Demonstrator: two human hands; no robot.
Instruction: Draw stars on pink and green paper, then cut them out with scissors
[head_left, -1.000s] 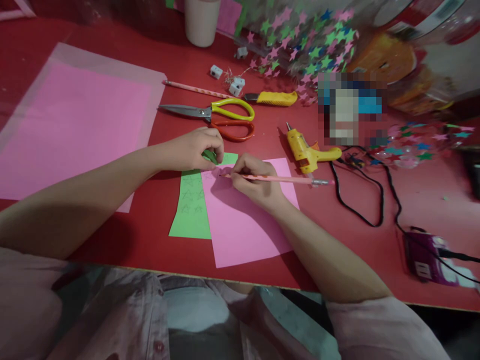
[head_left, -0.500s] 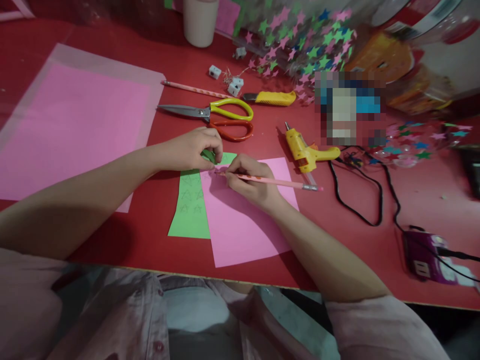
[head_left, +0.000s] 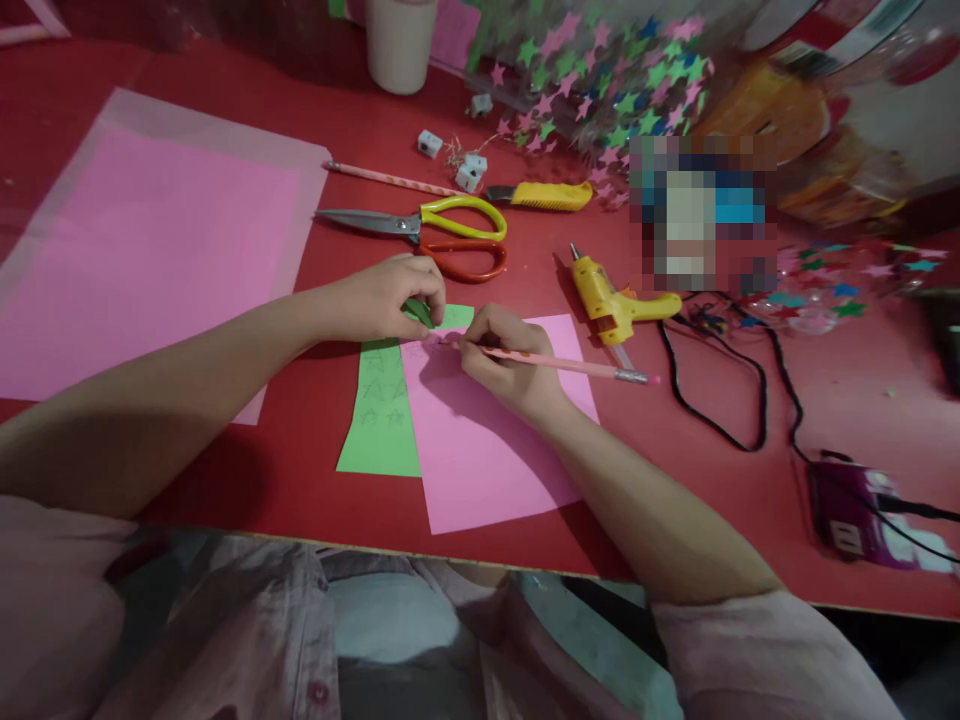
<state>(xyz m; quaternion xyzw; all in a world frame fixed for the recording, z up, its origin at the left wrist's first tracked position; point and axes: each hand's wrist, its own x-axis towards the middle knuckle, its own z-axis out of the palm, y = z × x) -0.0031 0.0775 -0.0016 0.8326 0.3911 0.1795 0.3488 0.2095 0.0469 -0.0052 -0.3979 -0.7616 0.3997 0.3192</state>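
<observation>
Here on our table (head_left: 300, 420) the small pink sheet (head_left: 491, 465) overlaps the green sheet (head_left: 379, 445), our left hand (head_left: 401, 297) at the pink's top edge, likely steadying; its grip we can't tell. Our right hand (head_left: 517, 378) pinches the pencil (head_left: 577, 366) low, presumably for control!

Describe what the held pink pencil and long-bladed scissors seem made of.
Patterned pink pencil: likely coated wood, its smooth surface hiding the core; shiny silvery band suggests metal. Long-bladed scissors: grey sheen suggests metal blades; glossy yellow and red handles, probably plastic.
</observation>
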